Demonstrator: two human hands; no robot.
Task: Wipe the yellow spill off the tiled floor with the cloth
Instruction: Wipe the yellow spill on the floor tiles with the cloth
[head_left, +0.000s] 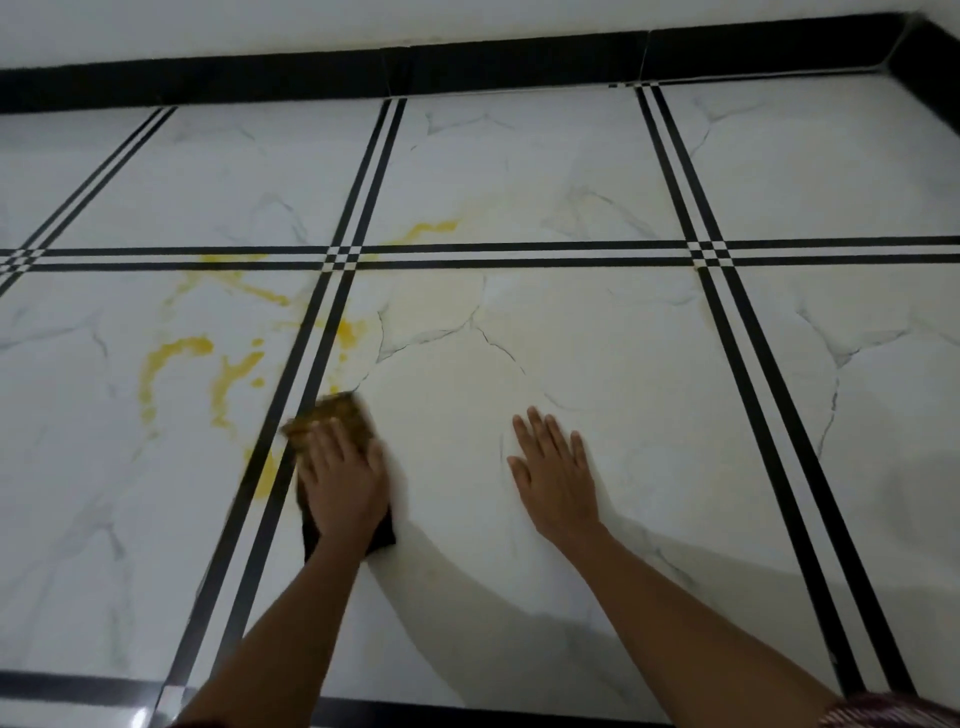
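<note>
— Nearly done?
— Halfway, maybe. Left hand presses flat on the cloth; yellow spill streaks lie just left and beyond. Right of it, only haze. Right hand spread on the tiled floor, empty.

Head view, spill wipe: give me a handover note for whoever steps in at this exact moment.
Left hand: flat, pressing the cloth at the black stripes.
Right hand: flat on the tiled floor, holding nothing.
Done: tile under the hands shows only a faint yellow haze.
Left: thick yellow spill on the left tile, along the stripes, plus a streak on the far tile.
</note>
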